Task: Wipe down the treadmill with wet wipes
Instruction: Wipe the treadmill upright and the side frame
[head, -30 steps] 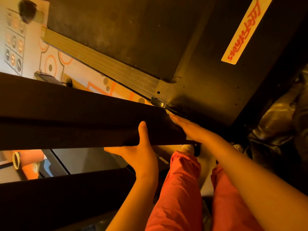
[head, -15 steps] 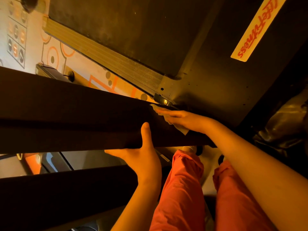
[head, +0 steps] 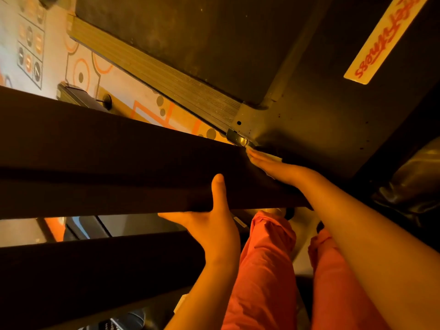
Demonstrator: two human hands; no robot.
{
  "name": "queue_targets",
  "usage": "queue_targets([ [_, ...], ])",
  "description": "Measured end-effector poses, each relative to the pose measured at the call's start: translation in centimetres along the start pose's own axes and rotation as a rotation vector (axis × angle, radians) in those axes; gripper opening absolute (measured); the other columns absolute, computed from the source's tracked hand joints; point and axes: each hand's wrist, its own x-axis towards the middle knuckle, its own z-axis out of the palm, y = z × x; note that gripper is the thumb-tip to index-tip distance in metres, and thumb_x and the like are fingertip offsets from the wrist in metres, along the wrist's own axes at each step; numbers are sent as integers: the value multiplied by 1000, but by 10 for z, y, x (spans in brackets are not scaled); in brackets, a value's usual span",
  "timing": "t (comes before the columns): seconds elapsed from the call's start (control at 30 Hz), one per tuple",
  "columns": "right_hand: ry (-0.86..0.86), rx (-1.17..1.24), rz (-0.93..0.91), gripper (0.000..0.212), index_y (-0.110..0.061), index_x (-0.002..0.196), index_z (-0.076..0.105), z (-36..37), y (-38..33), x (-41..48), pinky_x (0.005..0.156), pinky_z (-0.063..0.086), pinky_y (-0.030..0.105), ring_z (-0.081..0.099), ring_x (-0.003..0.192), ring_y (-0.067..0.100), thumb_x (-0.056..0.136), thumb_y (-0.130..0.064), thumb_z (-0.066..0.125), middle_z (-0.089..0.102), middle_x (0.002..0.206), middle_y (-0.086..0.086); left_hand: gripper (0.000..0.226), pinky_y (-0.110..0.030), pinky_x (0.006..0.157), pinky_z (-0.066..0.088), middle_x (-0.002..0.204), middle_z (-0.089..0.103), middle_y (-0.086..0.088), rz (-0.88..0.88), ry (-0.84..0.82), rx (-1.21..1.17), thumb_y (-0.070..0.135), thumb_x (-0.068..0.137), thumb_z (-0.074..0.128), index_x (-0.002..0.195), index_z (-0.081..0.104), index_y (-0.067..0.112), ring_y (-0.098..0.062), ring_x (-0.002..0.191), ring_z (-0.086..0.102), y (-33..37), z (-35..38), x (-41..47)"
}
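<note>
Wiping stands partway: your right hand (head: 273, 166) presses the wipe (head: 276, 159) flat, fingers together, at the end of the rail (head: 95, 151). Your left hand (head: 214, 227) clasps the rail, thumb up. Belt (head: 190, 44) probably not yet wiped.

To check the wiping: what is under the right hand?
A pale wet wipe on the dark rail; only its edge shows beside the right hand, the rest covered.

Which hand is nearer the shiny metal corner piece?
Right. The right hand lies beside the shiny metal corner piece; the left hand holds the dark rail farther back.
</note>
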Motion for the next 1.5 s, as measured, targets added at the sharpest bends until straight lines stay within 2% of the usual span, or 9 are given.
queue_targets([
  [0.23, 49, 92, 136, 57, -32, 154, 4, -3, 24, -22, 119, 8, 36, 0, 148, 11, 102, -46, 26, 2, 160, -13, 106, 0, 81, 41, 120, 37, 31, 10, -8, -35, 10, 80, 75, 150, -3, 26, 28, 101, 48, 0, 1, -1],
  [0.6, -74, -21, -77, 56, -30, 155, 2, 22, -82, 23, 118, 4, 40, -5, 148, 12, 104, -46, 21, -2, 162, -9, 91, -21, 103, 45, 128, 40, 29, 31, 6, -56, 31, 68, 78, 124, 12, 57, 12, 120, 48, 4, -2, 2],
  [0.87, -41, 49, 89, 58, -41, 152, 13, 9, -60, 45, 115, 22, 57, 17, 146, 29, 98, -61, 24, 19, 160, 4, 98, -4, 88, 43, 127, 38, 31, 17, -4, -64, 29, 66, 77, 132, 7, 48, 19, 115, 47, 4, -1, 1],
  [0.97, 0, 96, 198, 61, -35, 152, 22, 2, -44, 45, 113, 29, 54, 32, 139, 33, 97, -62, 26, 32, 153, 14, 99, -1, 85, 41, 124, 36, 33, 12, -2, -68, 25, 68, 77, 132, 5, 47, 24, 111, 46, 5, 0, 0],
  [1.1, 12, 75, 263, 63, -42, 152, 8, -4, -20, 42, 116, 23, 54, 23, 144, 30, 96, -65, 24, 21, 158, 7, 102, -4, 87, 43, 126, 38, 31, -14, -16, -56, 32, 64, 76, 135, 4, 46, 18, 115, 48, 3, 0, 1],
  [1.2, 93, 135, 271, 60, -26, 150, 28, -6, -11, 38, 112, 34, 49, 42, 132, 36, 99, -57, 30, 41, 139, 27, 103, -3, 89, 42, 125, 35, 34, -25, -19, -31, 36, 63, 77, 133, 3, 48, 18, 114, 47, 3, -2, 1],
  [1.3, 111, 155, 294, 59, -25, 137, 46, -6, -2, 36, 108, 41, 44, 53, 120, 32, 94, -64, 35, 56, 120, 21, 100, -3, 88, 42, 124, 36, 33, -29, -33, -23, 34, 65, 77, 131, 3, 48, 20, 112, 47, 3, -3, 0],
  [1.4, 148, 175, 323, 53, -27, 132, 52, -4, 4, 28, 104, 42, 39, 51, 123, 30, 95, -61, 38, 53, 131, 22, 103, -1, 84, 42, 123, 38, 30, -47, -51, -26, 21, 74, 78, 140, 1, 42, 25, 106, 48, 2, -5, 0],
  [1.5, 159, 135, 305, 50, -33, 148, 33, -3, 8, 13, 106, 35, 36, 39, 134, 29, 101, -52, 31, 38, 148, 16, 111, 1, 81, 42, 121, 38, 30, -72, -71, -20, 15, 79, 76, 151, -7, 28, 27, 101, 49, 1, -5, 0],
])
